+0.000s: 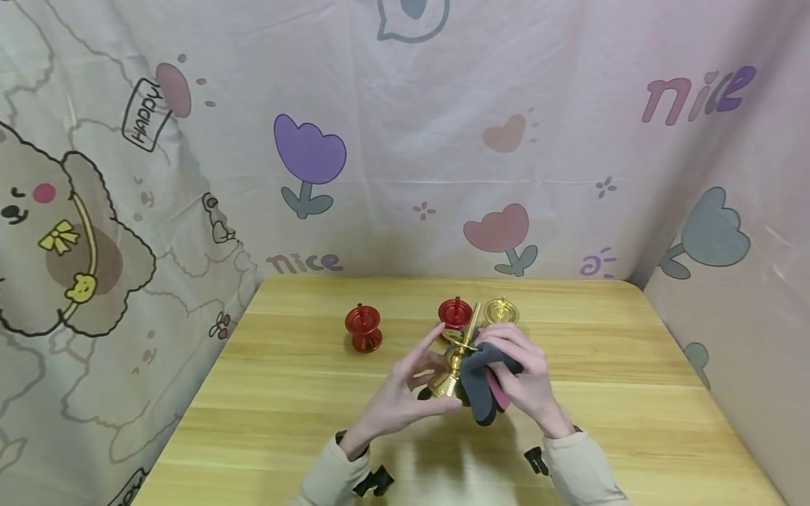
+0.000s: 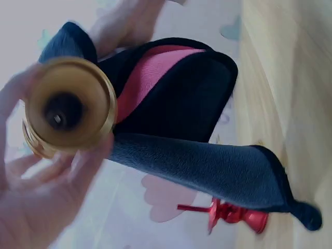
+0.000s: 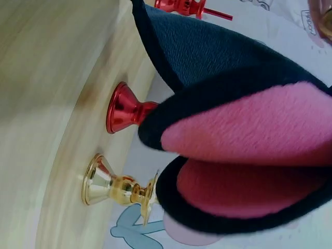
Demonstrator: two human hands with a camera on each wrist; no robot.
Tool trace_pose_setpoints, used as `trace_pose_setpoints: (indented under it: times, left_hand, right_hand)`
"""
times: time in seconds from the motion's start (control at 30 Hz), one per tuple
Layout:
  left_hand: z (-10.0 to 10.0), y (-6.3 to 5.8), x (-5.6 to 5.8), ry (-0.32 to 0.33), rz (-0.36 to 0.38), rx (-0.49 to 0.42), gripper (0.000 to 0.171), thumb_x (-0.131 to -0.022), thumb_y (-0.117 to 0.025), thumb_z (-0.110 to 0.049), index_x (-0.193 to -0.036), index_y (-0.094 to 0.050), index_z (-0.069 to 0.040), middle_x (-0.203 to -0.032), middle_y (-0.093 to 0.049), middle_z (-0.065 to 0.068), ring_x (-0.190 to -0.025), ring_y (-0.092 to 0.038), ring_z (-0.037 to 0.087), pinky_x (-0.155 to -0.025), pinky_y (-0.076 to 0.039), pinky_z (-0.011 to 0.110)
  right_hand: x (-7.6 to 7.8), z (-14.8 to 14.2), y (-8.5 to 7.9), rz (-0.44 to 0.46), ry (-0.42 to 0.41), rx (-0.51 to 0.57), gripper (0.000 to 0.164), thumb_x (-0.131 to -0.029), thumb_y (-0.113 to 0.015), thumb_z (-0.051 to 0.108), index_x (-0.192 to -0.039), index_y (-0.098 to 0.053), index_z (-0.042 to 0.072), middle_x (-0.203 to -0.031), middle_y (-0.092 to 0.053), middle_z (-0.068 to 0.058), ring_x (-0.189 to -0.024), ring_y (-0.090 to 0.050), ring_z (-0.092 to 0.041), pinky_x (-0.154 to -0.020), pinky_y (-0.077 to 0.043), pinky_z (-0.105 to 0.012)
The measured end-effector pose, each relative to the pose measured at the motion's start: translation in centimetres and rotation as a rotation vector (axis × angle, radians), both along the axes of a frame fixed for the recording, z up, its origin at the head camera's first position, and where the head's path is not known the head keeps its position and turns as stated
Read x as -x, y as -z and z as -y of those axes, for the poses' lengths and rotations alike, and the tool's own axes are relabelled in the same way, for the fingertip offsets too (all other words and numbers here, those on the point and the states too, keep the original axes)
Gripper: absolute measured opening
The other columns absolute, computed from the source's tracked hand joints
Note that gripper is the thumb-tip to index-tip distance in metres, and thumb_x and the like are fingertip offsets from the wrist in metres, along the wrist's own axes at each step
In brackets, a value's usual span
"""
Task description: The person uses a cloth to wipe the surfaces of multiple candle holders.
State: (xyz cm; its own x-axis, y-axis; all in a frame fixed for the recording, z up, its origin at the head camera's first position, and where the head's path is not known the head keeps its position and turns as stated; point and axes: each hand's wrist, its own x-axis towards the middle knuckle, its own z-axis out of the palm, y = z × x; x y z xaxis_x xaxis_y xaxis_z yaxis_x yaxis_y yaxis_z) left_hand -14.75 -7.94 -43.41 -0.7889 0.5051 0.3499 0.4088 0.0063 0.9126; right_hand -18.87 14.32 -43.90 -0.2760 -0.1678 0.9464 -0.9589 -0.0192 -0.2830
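Candlestick (image 1: 452,369), gold and tilted, was gripped at the lower centre of the head frame by the left hand (image 1: 402,400), while the right hand (image 1: 530,372) pinched a grey-and-pink cloth (image 1: 477,379) against it, above the surface (image 1: 266,436) bearing a red candlestick (image 1: 365,341) left of centre.

my glossy, metal-looking gold candlestick (image 1: 454,367), my matt, fuzzy cloth (image 1: 479,386), shiny red holders (image 1: 363,322), smooth wood-grain tabletop (image 1: 285,422), matt fabric backdrop (image 1: 392,140)
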Motion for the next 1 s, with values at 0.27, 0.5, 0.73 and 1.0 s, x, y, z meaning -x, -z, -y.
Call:
trace_pose_setpoints:
  times: [0.27,0.5,0.73,1.0]
  left_hand:
    - [0.5,0.1,0.2,0.073,0.086,0.036,0.102,-0.088,-0.08,-0.022,-0.162,-0.012,-0.034,-0.134,-0.063,0.019,-0.127,-0.061,0.023,-0.107,-0.052,0.041]
    - [0.0,-0.1,-0.2,-0.021,-0.021,0.064,0.108,-0.082,-0.084,-0.013,-0.163,-0.015,-0.03,-0.12,-0.068,0.012,-0.115,-0.066,0.018,-0.1,-0.056,0.035]
    - [0.5,0.1,0.1,0.21,0.166,-0.141,0.098,-0.091,-0.073,-0.008,-0.164,-0.008,-0.02,-0.129,-0.056,0.038,-0.121,-0.063,0.01,-0.104,-0.054,0.036]
    - [-0.1,-0.4,-0.7,0.009,0.04,0.108,0.114,-0.083,-0.084,-0.018,-0.162,-0.005,-0.038,-0.134,-0.065,0.009,-0.124,-0.062,0.019,-0.106,-0.052,0.033]
  right_hand:
    - [-0.1,-0.1,0.2,0.022,-0.016,0.022,0.011,-0.089,-0.067,-0.008,-0.098,-0.071,-0.012,-0.094,-0.068,-0.021,-0.1,-0.065,-0.025,-0.1,-0.052,-0.027]
    - [-0.3,0.0,-0.5,-0.033,0.03,-0.024,0.013,-0.095,-0.064,0.001,-0.097,-0.07,-0.01,-0.092,-0.067,-0.021,-0.098,-0.062,-0.028,-0.101,-0.051,-0.027]
    - [-0.4,0.1,-0.5,0.022,-0.053,0.039,0.013,-0.091,-0.068,-0.005,-0.101,-0.07,-0.013,-0.096,-0.068,-0.022,-0.101,-0.065,-0.025,-0.1,-0.052,-0.028]
    - [-0.2,-0.2,-0.4,-0.016,-0.017,-0.019,0.012,-0.088,-0.064,-0.011,-0.098,-0.07,-0.012,-0.093,-0.066,-0.023,-0.097,-0.063,-0.028,-0.101,-0.051,-0.027]
